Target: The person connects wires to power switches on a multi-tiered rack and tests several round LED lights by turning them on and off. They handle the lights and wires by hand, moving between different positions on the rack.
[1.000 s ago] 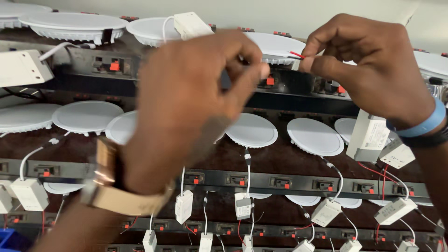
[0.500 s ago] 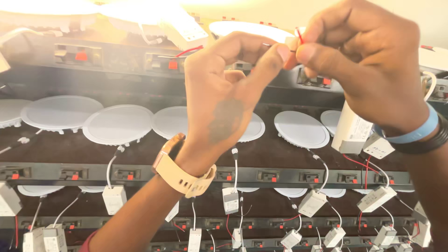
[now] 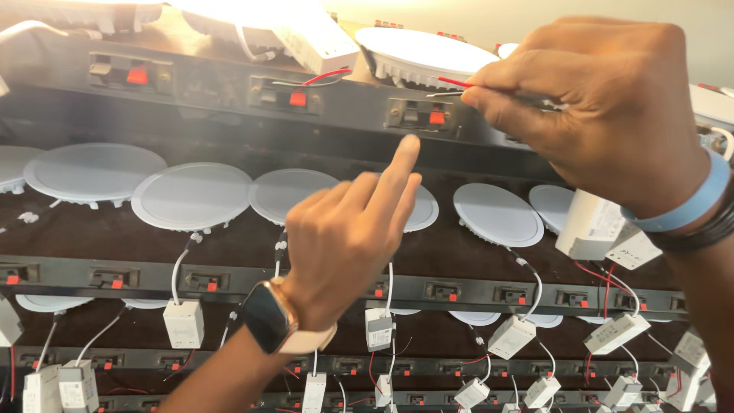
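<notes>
My right hand (image 3: 604,107) pinches a thin red wire (image 3: 455,82) and a darker one beside it, their bare ends pointing left at a black spring terminal with a red lever (image 3: 417,116) on the top rail. My left hand (image 3: 348,233), with a watch on the wrist, reaches up from below. Its index finger is stretched toward that terminal, the tip just under it, and it holds nothing. A white round panel light (image 3: 424,53) lies on the shelf right behind the terminal.
Rows of white round panel lights (image 3: 191,196) rest on dark shelves, each wired to a small white driver box (image 3: 183,323) hanging below. Black rails with several red-lever terminals (image 3: 206,281) run across every level. A white driver box (image 3: 589,226) hangs under my right wrist.
My left hand has let go of the wire ends and dropped lower, index finger now pointing up. My right hand keeps the wires and has brought them nearer the terminal. The view has shifted.
</notes>
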Action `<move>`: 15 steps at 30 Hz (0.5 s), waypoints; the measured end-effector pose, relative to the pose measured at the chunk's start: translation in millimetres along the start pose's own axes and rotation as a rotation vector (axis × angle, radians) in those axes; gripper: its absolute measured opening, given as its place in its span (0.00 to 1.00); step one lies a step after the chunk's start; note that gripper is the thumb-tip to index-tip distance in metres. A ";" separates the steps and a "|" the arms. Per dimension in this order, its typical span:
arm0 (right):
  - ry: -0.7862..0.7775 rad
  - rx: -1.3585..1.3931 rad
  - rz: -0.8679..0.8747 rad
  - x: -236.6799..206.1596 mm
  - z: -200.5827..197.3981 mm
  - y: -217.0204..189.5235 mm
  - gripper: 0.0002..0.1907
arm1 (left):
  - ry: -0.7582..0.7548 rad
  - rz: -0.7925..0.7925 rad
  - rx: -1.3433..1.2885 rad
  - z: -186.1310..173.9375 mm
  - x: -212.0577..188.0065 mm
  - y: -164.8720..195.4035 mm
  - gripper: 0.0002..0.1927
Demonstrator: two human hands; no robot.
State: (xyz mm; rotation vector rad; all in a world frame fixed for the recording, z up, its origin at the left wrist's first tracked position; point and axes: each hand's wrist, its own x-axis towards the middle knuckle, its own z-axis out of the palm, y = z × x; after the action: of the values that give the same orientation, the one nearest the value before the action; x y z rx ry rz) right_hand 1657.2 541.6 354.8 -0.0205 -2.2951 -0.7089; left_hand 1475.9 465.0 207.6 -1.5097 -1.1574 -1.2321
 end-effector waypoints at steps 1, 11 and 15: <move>0.004 -0.040 -0.057 3.0 1.6 -0.3 0.06 | -0.002 0.020 0.052 2.1 -1.0 -4.9 0.21; -0.049 -0.191 -0.146 23.9 8.7 -11.6 0.05 | -0.043 0.126 0.239 13.6 3.6 -23.1 0.24; -0.062 -0.191 -0.140 25.7 9.6 -13.8 0.05 | -0.099 0.118 0.306 10.0 9.8 -17.8 0.23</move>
State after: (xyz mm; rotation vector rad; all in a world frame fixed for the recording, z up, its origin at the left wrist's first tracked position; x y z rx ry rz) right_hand 1629.1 529.9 359.1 0.0293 -2.2959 -1.0112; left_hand 1461.4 479.8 216.6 -1.3969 -1.2396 -0.8656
